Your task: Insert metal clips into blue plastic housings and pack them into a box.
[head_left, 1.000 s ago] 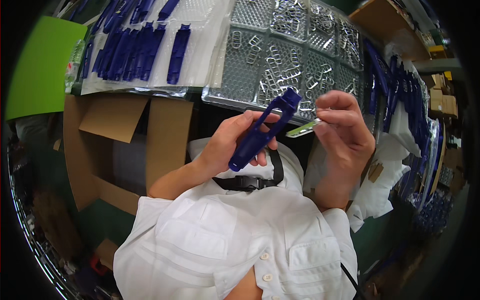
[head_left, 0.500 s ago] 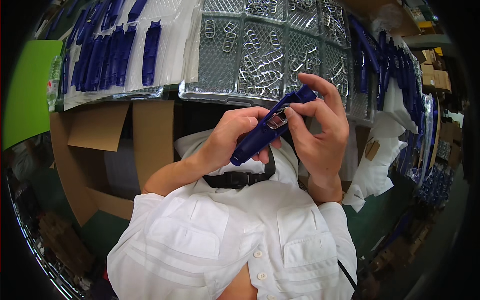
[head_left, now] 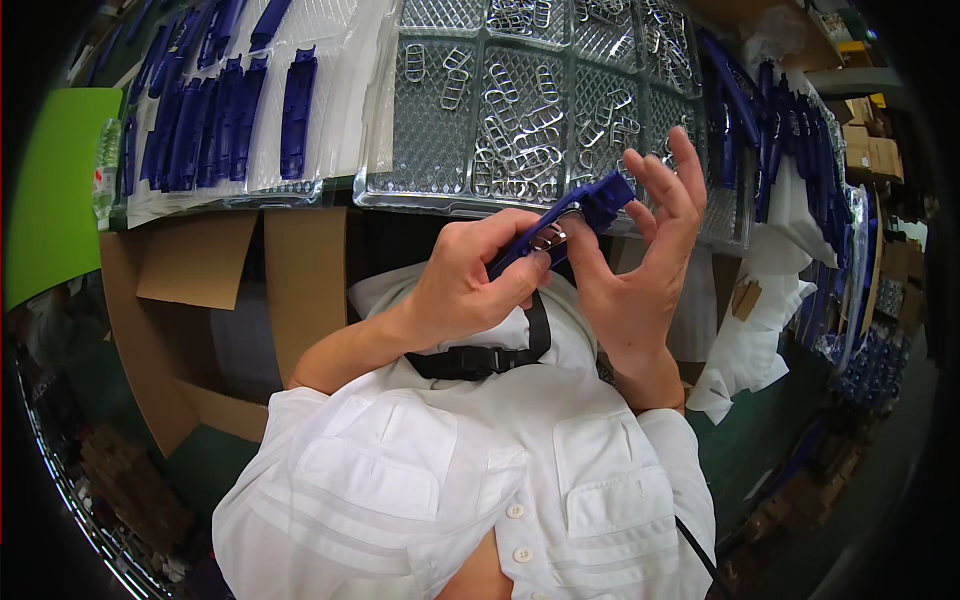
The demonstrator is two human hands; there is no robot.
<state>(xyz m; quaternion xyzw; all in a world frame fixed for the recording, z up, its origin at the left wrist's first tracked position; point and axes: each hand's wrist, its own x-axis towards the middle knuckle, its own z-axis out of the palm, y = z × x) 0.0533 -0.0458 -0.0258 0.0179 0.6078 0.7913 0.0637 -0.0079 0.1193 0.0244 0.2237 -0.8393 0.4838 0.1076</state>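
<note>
My left hand [head_left: 470, 280] grips a long blue plastic part [head_left: 590, 205] by its lower half, tilted up to the right. A small metal clip [head_left: 548, 235] sits in the part's middle. My right hand [head_left: 640, 270] presses its thumb on that clip while its other fingers spread apart behind the blue part's upper end. Both hands are held over my chest, just in front of the clear tray.
A clear gridded tray [head_left: 450, 120] holds several metal clips [head_left: 520, 150]. Rows of blue plastic parts [head_left: 200, 120] lie on white sheets at the left, more blue parts [head_left: 790, 140] at the right. An open cardboard box [head_left: 200, 300] stands lower left; a green board [head_left: 50, 190] far left.
My right hand brought the metal clip to the blue part and now presses it in with the thumb, fingers spread. The blue part has tipped lower and moved right.
</note>
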